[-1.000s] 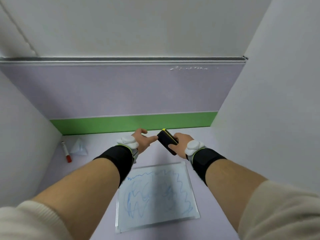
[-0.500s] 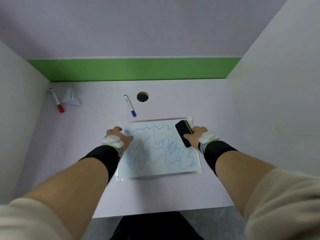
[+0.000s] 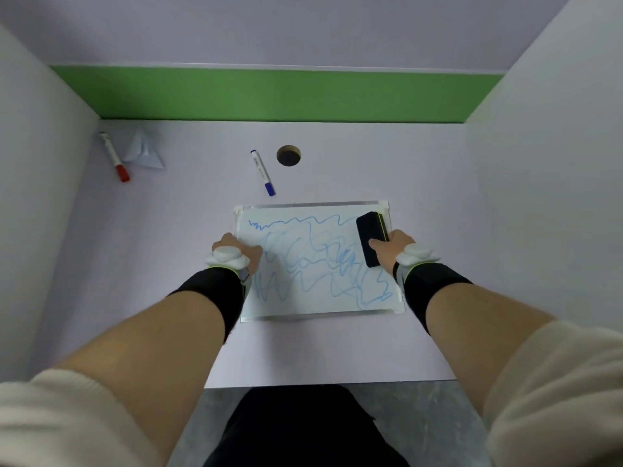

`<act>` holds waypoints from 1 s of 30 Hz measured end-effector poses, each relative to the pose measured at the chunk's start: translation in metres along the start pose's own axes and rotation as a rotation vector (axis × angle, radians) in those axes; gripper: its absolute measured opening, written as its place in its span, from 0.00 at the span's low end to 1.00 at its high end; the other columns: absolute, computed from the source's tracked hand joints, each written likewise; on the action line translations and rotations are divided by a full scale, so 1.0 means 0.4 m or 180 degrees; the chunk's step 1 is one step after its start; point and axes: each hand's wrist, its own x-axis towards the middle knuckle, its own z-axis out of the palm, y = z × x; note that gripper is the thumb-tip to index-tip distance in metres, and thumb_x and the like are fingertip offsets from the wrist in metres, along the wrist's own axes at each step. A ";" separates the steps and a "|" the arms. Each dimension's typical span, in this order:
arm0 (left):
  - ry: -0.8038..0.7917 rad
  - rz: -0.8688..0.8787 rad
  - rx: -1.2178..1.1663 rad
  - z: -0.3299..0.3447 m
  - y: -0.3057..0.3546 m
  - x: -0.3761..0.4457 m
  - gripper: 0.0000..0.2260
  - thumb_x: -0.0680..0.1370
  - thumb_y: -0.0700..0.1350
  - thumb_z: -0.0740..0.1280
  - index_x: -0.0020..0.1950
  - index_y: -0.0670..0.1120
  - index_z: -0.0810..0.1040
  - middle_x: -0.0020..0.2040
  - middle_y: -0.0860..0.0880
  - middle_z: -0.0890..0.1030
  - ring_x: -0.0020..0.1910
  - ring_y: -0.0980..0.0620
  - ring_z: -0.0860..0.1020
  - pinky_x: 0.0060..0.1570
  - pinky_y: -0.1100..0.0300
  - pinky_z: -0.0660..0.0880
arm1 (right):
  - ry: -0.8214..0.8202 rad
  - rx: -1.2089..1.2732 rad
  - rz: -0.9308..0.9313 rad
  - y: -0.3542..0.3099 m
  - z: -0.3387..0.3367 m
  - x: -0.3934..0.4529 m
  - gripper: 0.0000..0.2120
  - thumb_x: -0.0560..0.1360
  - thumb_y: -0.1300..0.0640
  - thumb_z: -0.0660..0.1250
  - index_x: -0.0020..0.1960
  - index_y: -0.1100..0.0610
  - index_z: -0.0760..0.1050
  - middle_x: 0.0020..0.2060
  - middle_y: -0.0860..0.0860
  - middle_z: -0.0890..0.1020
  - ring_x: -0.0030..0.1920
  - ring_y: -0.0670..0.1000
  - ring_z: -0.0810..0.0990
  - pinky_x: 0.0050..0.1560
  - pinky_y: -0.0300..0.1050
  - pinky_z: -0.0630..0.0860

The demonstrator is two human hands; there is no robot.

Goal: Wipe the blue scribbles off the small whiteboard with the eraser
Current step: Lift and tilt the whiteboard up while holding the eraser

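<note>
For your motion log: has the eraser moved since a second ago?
Yes. The eraser, earlier held beyond the whiteboard, now rests on its right side in the right hand.

Your small rectangular whiteboard [image 3: 317,264] with its thin silver frame lies flat on the pale lilac tabletop [image 3: 168,247], long edges running left to right. Blue marker scribbles [image 3: 313,261] cover nearly the whole white surface: a wavy line along the far edge, tangled loops through the middle, denser zigzags at the near left and centre right. No wiped patch is visible. Your black block-shaped eraser [image 3: 371,242] with a yellow-green seam sits on the board's far right corner, long axis pointing away from you, tilted slightly.
</note>
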 end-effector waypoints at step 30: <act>0.0814 0.2207 -0.2479 -0.763 0.435 -0.287 0.12 0.77 0.51 0.60 0.35 0.49 0.69 0.32 0.51 0.70 0.35 0.49 0.66 0.36 0.55 0.62 | 0.1874 0.1261 -0.1916 -0.513 -0.703 -0.410 0.13 0.69 0.51 0.67 0.46 0.54 0.66 0.36 0.54 0.76 0.33 0.55 0.74 0.33 0.45 0.68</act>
